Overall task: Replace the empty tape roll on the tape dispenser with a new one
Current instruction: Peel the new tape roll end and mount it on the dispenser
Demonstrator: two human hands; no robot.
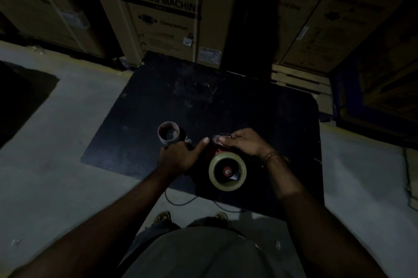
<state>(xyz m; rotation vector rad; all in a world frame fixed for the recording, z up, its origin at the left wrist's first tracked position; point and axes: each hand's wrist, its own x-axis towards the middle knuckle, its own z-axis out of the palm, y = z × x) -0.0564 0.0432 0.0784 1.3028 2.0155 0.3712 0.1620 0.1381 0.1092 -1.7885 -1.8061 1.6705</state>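
Observation:
A new roll of clear tape (227, 183) sits on the red hub of the tape dispenser (226, 171), which lies on a black board (248, 108). My right hand (245, 143) lies over the dispenser's front end, with its fingertips at a dark loop there. My left hand (181, 155) is curled in a fist just left of the dispenser with the thumb stretched towards the right hand. It seems to grip the handle, which is hidden. The empty tape core (168, 133) stands upright on the board, just beyond my left hand.
Tall cardboard washing machine boxes (162, 12) stand close behind the board, and more stand at the left and right. The grey concrete floor (56, 153) surrounds the board. A thin cable (181, 203) lies by my feet. The light is very dim.

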